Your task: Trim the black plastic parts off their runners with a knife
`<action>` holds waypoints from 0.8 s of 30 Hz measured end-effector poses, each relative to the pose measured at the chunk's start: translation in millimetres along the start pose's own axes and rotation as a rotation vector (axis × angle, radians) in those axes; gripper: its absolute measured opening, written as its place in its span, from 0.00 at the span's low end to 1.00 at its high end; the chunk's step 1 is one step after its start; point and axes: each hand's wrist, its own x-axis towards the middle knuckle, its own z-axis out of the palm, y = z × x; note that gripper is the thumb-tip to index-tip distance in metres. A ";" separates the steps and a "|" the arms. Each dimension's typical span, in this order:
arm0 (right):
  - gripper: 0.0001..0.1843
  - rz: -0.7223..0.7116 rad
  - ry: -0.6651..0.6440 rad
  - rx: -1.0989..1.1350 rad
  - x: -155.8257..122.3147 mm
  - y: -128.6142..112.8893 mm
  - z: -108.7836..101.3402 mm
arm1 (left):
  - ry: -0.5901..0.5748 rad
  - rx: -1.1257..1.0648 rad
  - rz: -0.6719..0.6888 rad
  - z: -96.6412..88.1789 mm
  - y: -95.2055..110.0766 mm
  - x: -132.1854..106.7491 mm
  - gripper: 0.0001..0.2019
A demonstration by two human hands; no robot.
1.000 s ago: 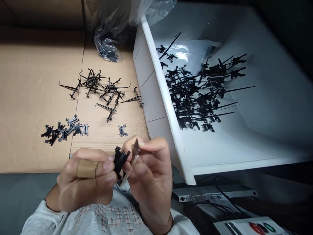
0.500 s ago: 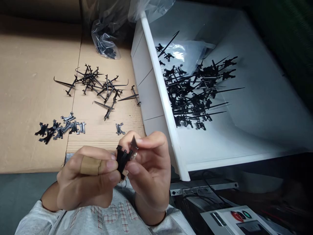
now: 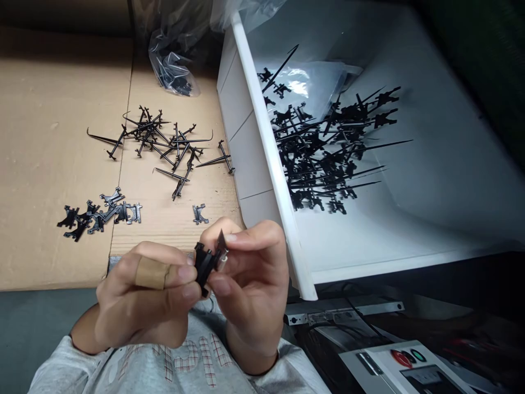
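Between the thumb and taped index finger of my left hand [image 3: 143, 295] is a small black plastic bracket [image 3: 204, 265], held tilted. My right hand [image 3: 252, 284] is closed at its right side, with the fingers pinching a thin black pointed piece [image 3: 222, 243] against the bracket. Fingers cover part of both, so I cannot tell how they join. Beyond my hands, a single black bracket [image 3: 200, 214] lies on the cardboard. Several more brackets [image 3: 98, 214] are heaped to the left, and a tangle of black rod parts with thin pointed arms [image 3: 164, 139] lies farther back.
A white bin [image 3: 283, 202] on the right holds many black pieces with long points [image 3: 315, 148] and a clear bag [image 3: 307, 82]. Another clear plastic bag [image 3: 172, 68] sits at the back. A control box [image 3: 381, 366] with red and green buttons is at lower right.
The thin pointed piece has tilted a little against the bracket in my fingers. The whole view has shifted slightly; the parts on the cardboard look the same.
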 end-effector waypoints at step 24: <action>0.26 -0.192 0.039 -0.126 -4.5 1.3 -7.6 | 0.329 -0.093 0.152 20.8 -3.8 17.7 0.14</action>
